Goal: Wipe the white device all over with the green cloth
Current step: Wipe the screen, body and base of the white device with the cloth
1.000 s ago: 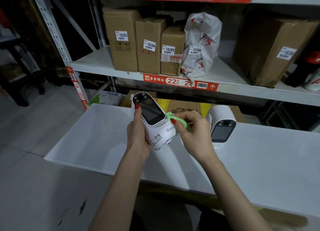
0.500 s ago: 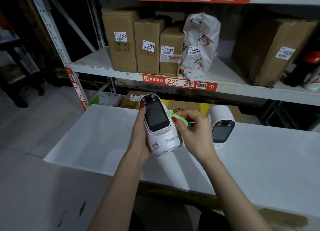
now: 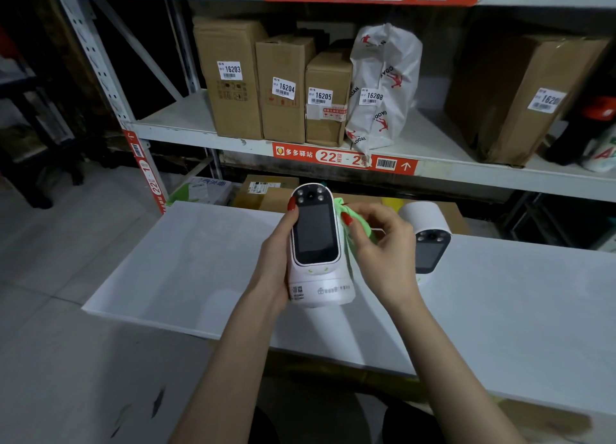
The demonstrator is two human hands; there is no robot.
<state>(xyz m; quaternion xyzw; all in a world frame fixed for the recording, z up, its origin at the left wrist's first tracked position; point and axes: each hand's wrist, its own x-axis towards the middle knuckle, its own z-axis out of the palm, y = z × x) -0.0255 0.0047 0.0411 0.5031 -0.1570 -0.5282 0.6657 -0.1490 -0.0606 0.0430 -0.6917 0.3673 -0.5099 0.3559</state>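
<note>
left hand (image 3: 271, 273) grips device (image 3: 316, 250) mid frame, above table (image 3: 500, 310) | right hand (image 3: 383, 253) pinches cloth (image 3: 355, 225) on its right side | device rigid, smooth, probably light; hold base, keep off screen | second unit (image 3: 428, 240) right, shelf (image 3: 433, 150) behind

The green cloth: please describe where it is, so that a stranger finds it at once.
Look above the white table, where two hands hold up a white device with a dark screen. The green cloth is bunched in the right hand, pressed against the device's right side. It is the only bright green thing between the hands.
</note>
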